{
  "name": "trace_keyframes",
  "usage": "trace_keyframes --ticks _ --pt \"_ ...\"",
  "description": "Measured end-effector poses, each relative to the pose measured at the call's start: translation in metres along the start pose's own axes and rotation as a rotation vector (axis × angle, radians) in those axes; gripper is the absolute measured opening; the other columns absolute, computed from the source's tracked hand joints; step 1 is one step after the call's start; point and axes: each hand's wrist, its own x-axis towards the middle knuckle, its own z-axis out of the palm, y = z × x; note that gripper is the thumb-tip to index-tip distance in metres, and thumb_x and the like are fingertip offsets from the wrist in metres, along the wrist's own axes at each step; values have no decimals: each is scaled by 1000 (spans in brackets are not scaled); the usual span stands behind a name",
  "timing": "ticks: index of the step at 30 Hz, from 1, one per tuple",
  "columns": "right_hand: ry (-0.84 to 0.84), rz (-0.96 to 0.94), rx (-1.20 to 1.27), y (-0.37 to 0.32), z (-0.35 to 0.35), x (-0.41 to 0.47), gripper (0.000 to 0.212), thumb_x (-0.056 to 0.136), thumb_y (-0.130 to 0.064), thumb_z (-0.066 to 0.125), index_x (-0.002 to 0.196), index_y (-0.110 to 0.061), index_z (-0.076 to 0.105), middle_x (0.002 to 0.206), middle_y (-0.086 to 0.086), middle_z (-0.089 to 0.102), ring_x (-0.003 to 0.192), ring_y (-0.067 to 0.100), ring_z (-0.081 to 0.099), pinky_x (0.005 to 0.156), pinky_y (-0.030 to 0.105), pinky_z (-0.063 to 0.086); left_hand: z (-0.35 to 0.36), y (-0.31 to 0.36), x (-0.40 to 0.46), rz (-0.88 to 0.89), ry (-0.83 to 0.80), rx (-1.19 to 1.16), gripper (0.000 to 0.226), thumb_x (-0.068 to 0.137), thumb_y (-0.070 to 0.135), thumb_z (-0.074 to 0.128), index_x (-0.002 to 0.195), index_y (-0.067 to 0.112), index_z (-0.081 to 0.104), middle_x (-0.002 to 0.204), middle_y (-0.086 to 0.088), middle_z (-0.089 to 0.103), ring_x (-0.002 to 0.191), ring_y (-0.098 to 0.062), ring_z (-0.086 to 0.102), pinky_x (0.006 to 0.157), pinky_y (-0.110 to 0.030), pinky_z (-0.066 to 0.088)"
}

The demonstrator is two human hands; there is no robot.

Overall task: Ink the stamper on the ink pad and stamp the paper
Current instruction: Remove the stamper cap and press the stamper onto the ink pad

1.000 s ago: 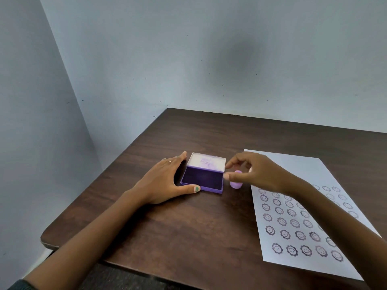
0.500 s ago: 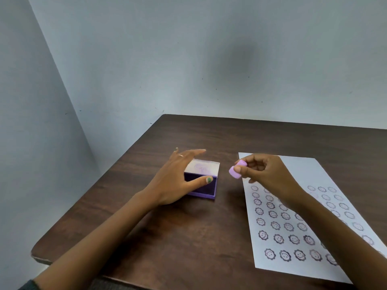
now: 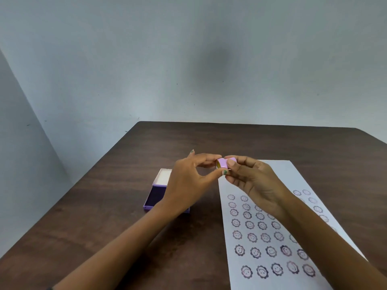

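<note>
A small lilac stamper [image 3: 225, 162] is held in the air between both hands, above the paper's near-left corner region. My right hand [image 3: 253, 183] pinches its right part; my left hand [image 3: 188, 181] pinches its left end with thumb and fingers. The purple ink pad [image 3: 156, 195] lies open on the table, its white lid [image 3: 163, 176] folded back, partly hidden behind my left wrist. The white paper [image 3: 278, 237] lies to the right, covered with several rows of smiley flower stamps.
The dark wooden table [image 3: 117, 206] stands in a corner, with grey walls to the left and behind. Its left edge runs diagonally close to the ink pad.
My left hand left the ink pad and rose to meet the stamper. My right hand lifted the stamper off the table and higher. The ink pad lies open again.
</note>
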Motion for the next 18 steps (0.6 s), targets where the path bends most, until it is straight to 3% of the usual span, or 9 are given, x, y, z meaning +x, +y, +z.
trace_keyframes --ticks 6,12,18 --pt "1 -91 -24 1 2 1 36 65 -16 69 100 -7 67 93 7 75 84 17 71 70 21 58 -4 7 1 -10 17 -38 33 74 22 77 105 12 70 100 12 66 93 2 65 111 -43 32" --pt "30 -167 -115 4 6 -1 33 62 -21 70 94 -14 69 93 3 76 88 20 71 75 23 58 -7 11 -1 -48 21 -57 35 73 19 77 106 11 70 101 10 66 94 3 64 104 -46 41" --pt "53 -249 -256 4 7 -2 31 62 -25 70 93 -20 70 101 7 73 93 22 70 86 32 56 -8 7 0 -83 11 -108 35 73 21 77 106 15 70 103 1 72 91 -1 67 85 -19 51"
